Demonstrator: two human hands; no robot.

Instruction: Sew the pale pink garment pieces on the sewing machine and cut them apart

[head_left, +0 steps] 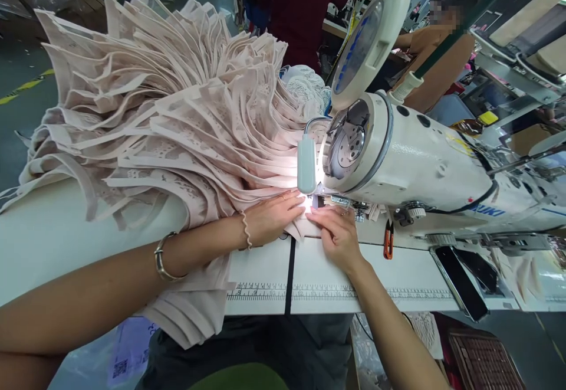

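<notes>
My left hand (276, 216) lies flat, fingers stretched out, on a beige-pink fabric piece (301, 228) beside the needle area of a white sewing machine (424, 154). To the right of the needle, my right hand (339, 233) has its fingers closed at the edge of that same piece, close under the machine head. A small lamp (306, 164) lights the spot and partly covers the needle, so the stitching point is hard to make out. A large heap of beige-pink lace-trimmed fabric pieces (177, 107) rises behind my left arm, some hanging over the table's front edge.
Orange thread snips (388, 240) and a phone (458, 282) lie on the white table (260, 266), right of my right hand. A ruler strip (318, 293) runs along its front edge. White lace (307, 83) sits behind the heap. Two other people are beyond the machine.
</notes>
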